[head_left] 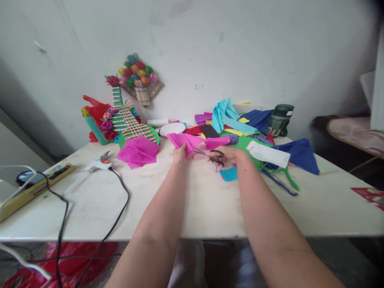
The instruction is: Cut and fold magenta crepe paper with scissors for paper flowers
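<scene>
My left hand (179,155) pinches a piece of bright pink crepe paper (192,141) above the table. In my right hand (229,154) is a pair of black-handled scissors (216,157), with the blades pointing left at the paper's lower edge. Whether the blades are parted is too small to tell. Left of my left hand a folded magenta paper piece (138,152) lies on the table. A small blue paper piece (228,174) rests just below my right hand.
Coloured paper scraps and a green bottle (280,120) crowd the back right. At the left are a hot glue gun (100,164) with its black cord, a yellow power strip (39,188) and a flower-decorated guitar craft (126,124). A stick-and-flower decoration (141,80) hangs on the wall.
</scene>
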Tool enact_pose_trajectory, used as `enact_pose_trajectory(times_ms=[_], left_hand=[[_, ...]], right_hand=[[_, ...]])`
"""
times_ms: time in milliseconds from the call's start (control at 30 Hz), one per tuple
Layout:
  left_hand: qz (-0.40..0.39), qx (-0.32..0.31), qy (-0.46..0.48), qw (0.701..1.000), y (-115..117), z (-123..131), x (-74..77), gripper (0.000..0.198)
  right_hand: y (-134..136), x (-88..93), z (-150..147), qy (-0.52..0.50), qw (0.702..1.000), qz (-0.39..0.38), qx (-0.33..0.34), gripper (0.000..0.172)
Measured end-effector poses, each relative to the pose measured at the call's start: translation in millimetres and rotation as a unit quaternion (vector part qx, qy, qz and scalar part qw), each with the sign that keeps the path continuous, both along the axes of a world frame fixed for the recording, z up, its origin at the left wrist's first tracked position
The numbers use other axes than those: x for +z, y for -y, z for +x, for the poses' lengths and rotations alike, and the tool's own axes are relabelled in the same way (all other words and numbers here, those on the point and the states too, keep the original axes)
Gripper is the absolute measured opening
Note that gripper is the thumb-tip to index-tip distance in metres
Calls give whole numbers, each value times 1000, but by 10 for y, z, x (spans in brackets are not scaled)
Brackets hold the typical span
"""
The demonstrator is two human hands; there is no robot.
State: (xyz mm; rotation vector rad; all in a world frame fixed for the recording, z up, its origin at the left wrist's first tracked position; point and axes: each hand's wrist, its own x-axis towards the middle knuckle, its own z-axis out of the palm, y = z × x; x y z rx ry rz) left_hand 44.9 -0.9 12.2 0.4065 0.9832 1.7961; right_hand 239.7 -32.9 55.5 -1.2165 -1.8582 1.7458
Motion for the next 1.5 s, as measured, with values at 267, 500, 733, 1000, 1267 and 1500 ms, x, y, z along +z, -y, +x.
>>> enact_pose_trajectory(times_ms=[267,500,733,1000,1267,1500], left_hand=[[-11,-13,20,1000,-30,-1,-20,6],[-9,-34,69,997,-30,11,-11,1],[1,-21,64,998,-13,9,6,7],[-7,-28,26,999,12,4,12,6],[6,-17,53,998,18,10,0,8],[27,-25,81,996,-4,10,-37,5]], right_hand=[[-59,-107,-36,-34,999,26,8,42],[-36,-82,-134,-21,999,26,25,43],[-51,-84,-161,-41,997,70,-16,47],[-66,-85,-160,-47,994,92,-41,45],[-13,-44,-171,-32,997,70,-25,45],[13,-23,-209,-12,999,46,5,47]])
